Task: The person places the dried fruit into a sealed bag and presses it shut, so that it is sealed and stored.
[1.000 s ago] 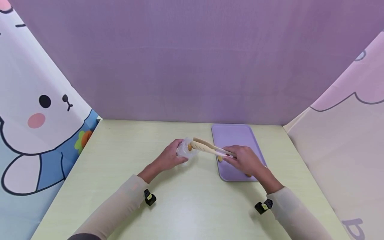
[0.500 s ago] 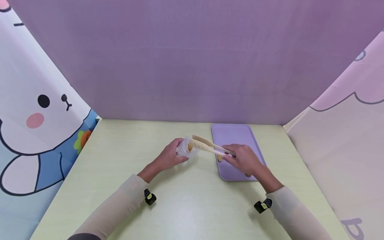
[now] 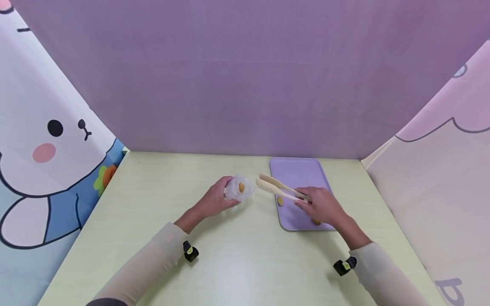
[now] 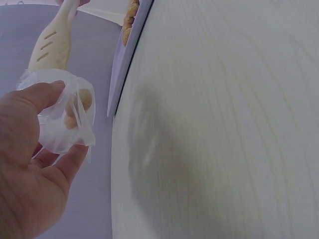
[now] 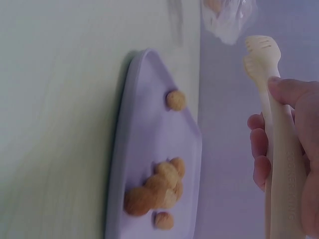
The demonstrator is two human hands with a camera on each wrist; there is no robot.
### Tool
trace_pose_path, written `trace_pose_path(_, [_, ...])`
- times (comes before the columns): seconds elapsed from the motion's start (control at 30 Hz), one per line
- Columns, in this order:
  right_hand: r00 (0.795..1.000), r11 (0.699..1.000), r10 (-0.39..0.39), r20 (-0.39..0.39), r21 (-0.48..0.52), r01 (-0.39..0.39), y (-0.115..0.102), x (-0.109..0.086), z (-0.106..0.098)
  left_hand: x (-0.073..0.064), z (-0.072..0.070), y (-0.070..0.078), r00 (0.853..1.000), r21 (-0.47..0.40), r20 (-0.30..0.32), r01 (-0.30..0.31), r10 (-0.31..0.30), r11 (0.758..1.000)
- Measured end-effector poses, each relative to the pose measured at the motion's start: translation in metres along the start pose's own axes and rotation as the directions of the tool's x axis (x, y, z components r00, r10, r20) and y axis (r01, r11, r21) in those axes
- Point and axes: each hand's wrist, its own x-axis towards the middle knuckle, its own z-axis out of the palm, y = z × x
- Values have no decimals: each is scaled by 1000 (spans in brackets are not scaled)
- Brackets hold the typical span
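Fingers of the left hand (image 3: 214, 199), half closed, grip a crumpled translucent plastic bag (image 4: 52, 122) above the pale surface (image 3: 249, 263), folds blurring the round brown balls (image 3: 241, 187) inside; the right hand (image 3: 320, 206) curls round slotted beige tongs (image 5: 280, 124), partly hiding a lilac rectangular tray (image 3: 296, 172).

Purple backdrop (image 3: 245, 76) towering right across the back of this pale, wood-grained table (image 3: 160, 178), a white cartoon animal (image 3: 57, 170) sprawling over the left wall, pink and cream filling the right wall (image 3: 440, 178), and there's light gleaming up front!
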Motion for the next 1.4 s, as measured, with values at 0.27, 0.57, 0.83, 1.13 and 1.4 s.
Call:
trace_pose_path(0.27, [999, 999, 43, 2, -11, -42, 17, -10, 1, -1, -2, -1, 1000, 4, -3, 7, -7, 1000])
trace_pose_path(0.57, [998, 998, 65, 4, -26, -64, 36, -21, 6, -2, -1, -3, 1000, 5, -6, 8, -8, 1000])
trace_pose_path(0.83, [996, 996, 79, 53, -36, -77, 51, -37, 6, -1, -2, -5, 1000, 11, -4, 16, -16, 1000])
trace_pose_path(1.13, [990, 993, 106, 92, -66, -101, 54, -44, 9, -2, -1, -2, 1000, -1, 3, 21, -21, 1000])
trace_pose_path(1.4, [992, 994, 78, 100, -83, -70, 59, -46, 14, -2, 0, -2, 1000, 2, -1, 25, -25, 1000])
